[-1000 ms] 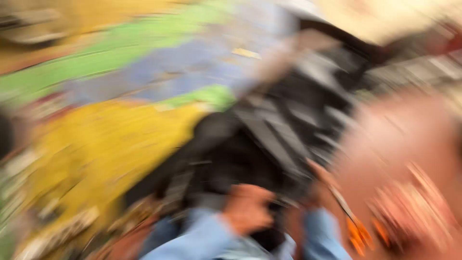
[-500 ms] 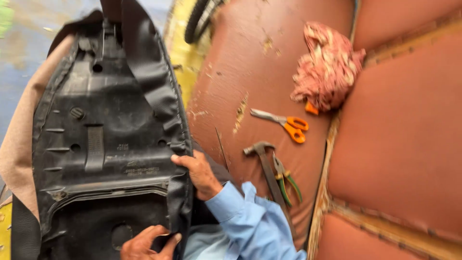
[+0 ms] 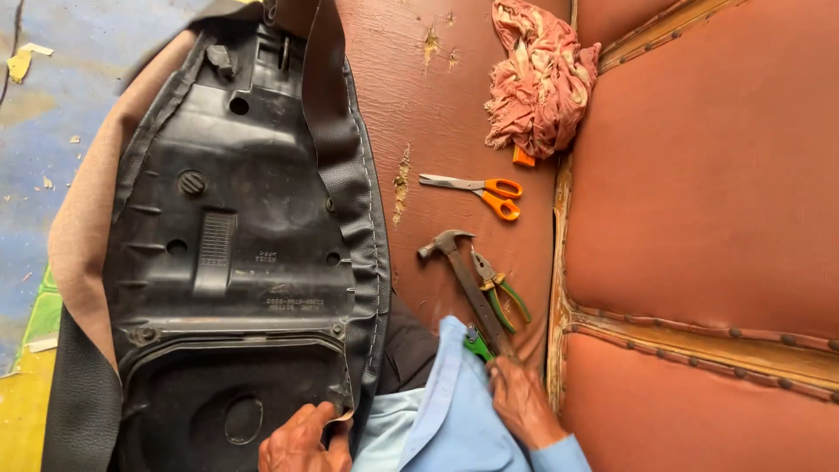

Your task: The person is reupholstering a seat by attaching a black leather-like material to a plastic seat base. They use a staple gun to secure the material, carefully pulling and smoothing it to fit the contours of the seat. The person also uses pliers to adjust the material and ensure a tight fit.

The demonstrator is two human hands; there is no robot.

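An upturned black plastic seat base [image 3: 236, 262] lies in front of me, with black vinyl cover [image 3: 354, 201] folded over its right edge. My left hand [image 3: 301, 437] pinches the cover's edge at the base's lower right corner. My right hand [image 3: 523, 404], in a light blue sleeve, reaches to the end of a hammer's handle [image 3: 472, 288]; its fingertips touch the handle beside a small green tool [image 3: 477, 345]. Whether the fingers have closed on the handle is unclear. Green-handled pliers [image 3: 500, 291] lie against the hammer.
Orange-handled scissors [image 3: 485, 190] lie on the worn brown leather seat [image 3: 699, 175], under a crumpled pink rag [image 3: 542, 79]. A tan layer [image 3: 74, 253] sticks out at the seat base's left side. A painted blue and yellow floor [image 3: 52, 105] lies at the left.
My right hand has left the seat base's right edge and moved right to the hammer's handle. My left hand stays at the cover's lower edge. The view has steadied and come closer.
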